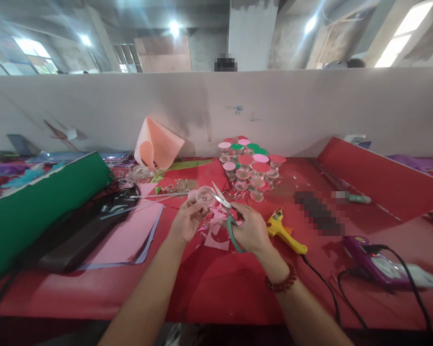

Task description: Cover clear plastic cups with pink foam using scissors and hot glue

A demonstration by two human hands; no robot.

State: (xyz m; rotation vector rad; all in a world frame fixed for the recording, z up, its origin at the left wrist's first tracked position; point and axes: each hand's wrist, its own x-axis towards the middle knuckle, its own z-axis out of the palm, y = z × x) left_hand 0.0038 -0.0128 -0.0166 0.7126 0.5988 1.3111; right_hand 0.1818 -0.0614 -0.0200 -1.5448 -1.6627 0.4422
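Note:
My left hand [188, 222] pinches a small clear plastic cup [205, 196] with a pale pink rim, held over the middle of the table. In my right hand [250, 228] is a pair of scissors [231, 225] with green handles. Their blades are parted and point up and left, close beside the cup. Whether a blade touches the rim I cannot tell. Pink paper scraps [217, 238] lie below both hands. Just beyond them stand several clear cups [258, 180] topped with red, pink and green paper discs.
To the right lie a yellow glue gun [286, 234] and a purple power strip [377, 264] with cords. Pink sheets [119, 235] and a black bag [75, 230] are on the left. A green board [46, 206] and a red board [382, 180] flank the red table [216, 293].

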